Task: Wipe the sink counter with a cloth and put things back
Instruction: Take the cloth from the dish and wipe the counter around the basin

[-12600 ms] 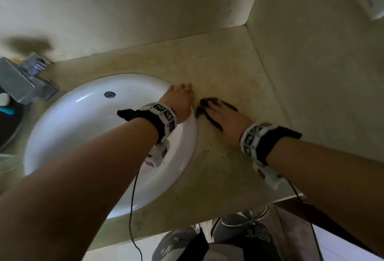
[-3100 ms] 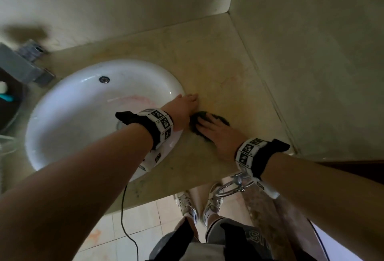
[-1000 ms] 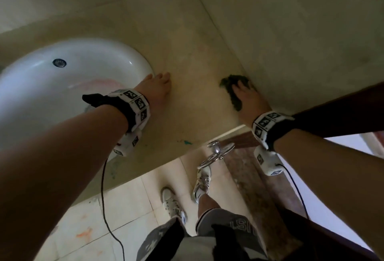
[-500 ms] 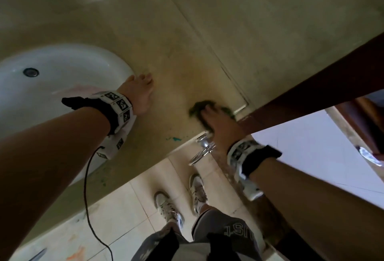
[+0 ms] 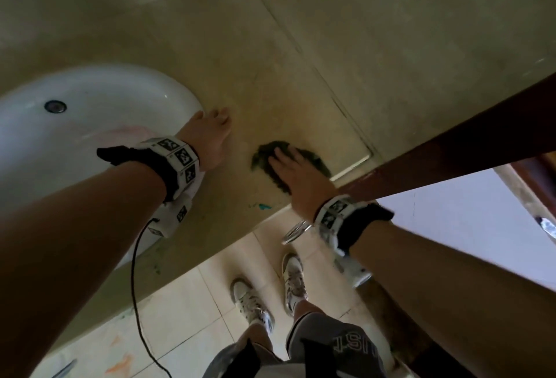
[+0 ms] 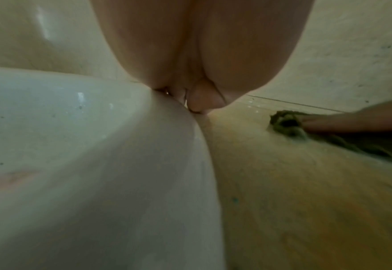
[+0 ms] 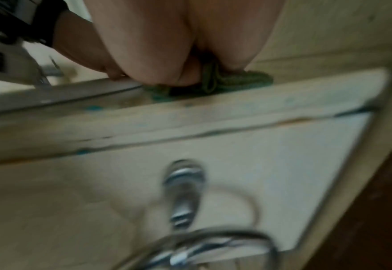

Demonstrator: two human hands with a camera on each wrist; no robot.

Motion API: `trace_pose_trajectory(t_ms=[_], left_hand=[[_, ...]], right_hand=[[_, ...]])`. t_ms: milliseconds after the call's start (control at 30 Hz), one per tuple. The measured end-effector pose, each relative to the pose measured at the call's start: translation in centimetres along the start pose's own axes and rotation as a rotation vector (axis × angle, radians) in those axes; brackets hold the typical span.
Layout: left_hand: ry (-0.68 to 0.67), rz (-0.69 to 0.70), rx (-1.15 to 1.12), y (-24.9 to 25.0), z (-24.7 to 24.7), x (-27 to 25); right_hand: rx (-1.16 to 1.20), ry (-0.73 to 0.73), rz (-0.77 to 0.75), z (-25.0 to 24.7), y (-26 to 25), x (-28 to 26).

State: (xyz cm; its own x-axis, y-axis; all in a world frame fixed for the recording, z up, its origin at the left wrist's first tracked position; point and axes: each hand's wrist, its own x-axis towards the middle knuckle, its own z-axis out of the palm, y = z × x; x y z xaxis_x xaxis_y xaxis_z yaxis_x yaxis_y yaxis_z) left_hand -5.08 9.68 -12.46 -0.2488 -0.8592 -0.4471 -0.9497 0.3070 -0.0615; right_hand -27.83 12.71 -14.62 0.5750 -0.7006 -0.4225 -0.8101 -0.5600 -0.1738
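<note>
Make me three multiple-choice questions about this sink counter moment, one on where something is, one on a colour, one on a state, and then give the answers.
1. Where does the cloth lie?
A. in the sink basin
B. on the counter right of the sink
C. on the floor

2. What colour is the cloth?
A. dark green
B. white
C. red

3. How is the right hand on the cloth?
A. lifted clear of it
B. crumpling it in a fist
C. pressing it flat with straight fingers

Answers:
1 B, it lies on the counter, beside the sink.
2 A, both wrist views show green fabric.
3 C, the head view shows extended fingers on top.
</note>
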Motion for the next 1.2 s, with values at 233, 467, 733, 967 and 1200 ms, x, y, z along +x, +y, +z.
trace_pose_trajectory(t_ms=[233, 467, 733, 967, 1200], left_hand=[[-0.021, -0.035, -0.025, 0.3, -0.1, -0.1], [-0.017, -0.053, -0.032, 0.0, 0.5, 0.4], [-0.052, -0.045, -0.075, -0.3, -0.2, 0.6], [-0.001, -0.066, -0.224, -0.5, -0.1, 0.0], [0.223, -0.249, -0.687, -0.2, -1.0, -1.6]], right_hand=[[0.049, 0.01, 0.37, -3.5, 6.8, 3.3], [-0.054, -0.017, 0.166, -5.1, 3.8, 9.9], [-0.141, -0.183, -0.349, -1.9, 0.4, 2.7], [-0.087, -0.084, 0.094, -6.4, 5.9, 8.3], [-0.062, -0.074, -0.05, -9.3, 1.4, 15.0]])
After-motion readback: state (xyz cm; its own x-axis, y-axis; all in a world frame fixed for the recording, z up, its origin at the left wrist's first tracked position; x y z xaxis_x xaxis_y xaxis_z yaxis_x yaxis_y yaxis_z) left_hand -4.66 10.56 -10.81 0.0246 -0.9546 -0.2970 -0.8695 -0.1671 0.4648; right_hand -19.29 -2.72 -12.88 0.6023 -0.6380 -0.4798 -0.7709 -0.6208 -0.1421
